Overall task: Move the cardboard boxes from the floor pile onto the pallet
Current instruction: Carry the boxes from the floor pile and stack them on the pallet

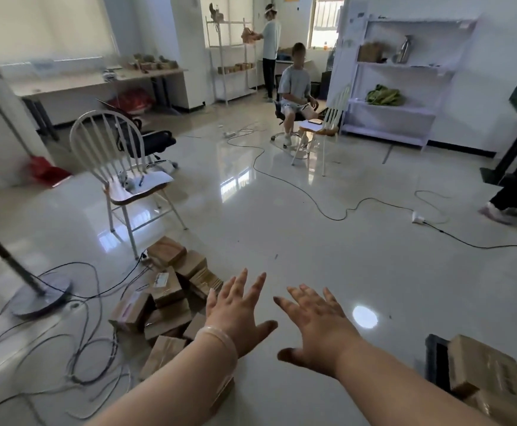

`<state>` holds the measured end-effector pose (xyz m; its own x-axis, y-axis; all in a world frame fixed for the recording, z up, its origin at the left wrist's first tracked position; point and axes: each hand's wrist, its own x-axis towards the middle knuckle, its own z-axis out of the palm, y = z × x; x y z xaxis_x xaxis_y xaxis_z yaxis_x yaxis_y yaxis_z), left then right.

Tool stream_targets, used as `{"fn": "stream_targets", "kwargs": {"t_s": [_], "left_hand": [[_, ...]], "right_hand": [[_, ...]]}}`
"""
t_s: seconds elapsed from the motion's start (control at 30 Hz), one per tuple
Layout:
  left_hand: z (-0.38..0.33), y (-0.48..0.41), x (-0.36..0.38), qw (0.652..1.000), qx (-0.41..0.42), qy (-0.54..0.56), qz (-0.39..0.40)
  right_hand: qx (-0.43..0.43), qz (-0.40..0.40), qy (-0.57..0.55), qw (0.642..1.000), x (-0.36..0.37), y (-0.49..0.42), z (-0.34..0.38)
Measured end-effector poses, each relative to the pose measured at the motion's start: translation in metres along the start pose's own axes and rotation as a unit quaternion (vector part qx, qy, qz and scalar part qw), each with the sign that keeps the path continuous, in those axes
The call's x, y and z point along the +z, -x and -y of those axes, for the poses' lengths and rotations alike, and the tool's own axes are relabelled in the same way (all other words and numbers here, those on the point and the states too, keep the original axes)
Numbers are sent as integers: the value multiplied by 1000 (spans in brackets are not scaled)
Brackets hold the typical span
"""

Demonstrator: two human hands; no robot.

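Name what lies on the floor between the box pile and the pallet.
Head view: bare glossy floor between box pile and pallet; left hand and right hand hover open above it.

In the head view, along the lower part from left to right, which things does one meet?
Round stand base → floor pile of cardboard boxes → left hand → right hand → black pallet bearing boxes

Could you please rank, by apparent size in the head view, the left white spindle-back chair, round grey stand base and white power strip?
1. white spindle-back chair
2. round grey stand base
3. white power strip, farther off, so apparent only
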<state>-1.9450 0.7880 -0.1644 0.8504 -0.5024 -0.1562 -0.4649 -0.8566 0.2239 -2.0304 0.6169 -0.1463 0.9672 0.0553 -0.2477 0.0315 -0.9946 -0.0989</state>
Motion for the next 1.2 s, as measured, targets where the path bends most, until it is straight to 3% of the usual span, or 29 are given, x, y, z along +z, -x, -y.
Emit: {"fn": "stream_targets", "kwargs": {"t_s": [0.37,0.53,0.8,1.0,1.2], "left_hand": [[-47,-130,-14,992,-114,43,-29],[-16,-173,-17,986,-160,49,-31],[59,-274,-38,977,-197,67,-49],[115,-353,-75,979,-188,68,-47],[140,-417,-89,982,-175,67,-36]], "right_hand": [[-69,-1,4,998,-55,-127,-127],[-114,33,9,993,-49,-194,-130],[-150,19,41,988,-87,-342,-122],[-155,-5,34,987,-125,-432,-112],[-171,20,37,984,-135,-494,-117]]}}
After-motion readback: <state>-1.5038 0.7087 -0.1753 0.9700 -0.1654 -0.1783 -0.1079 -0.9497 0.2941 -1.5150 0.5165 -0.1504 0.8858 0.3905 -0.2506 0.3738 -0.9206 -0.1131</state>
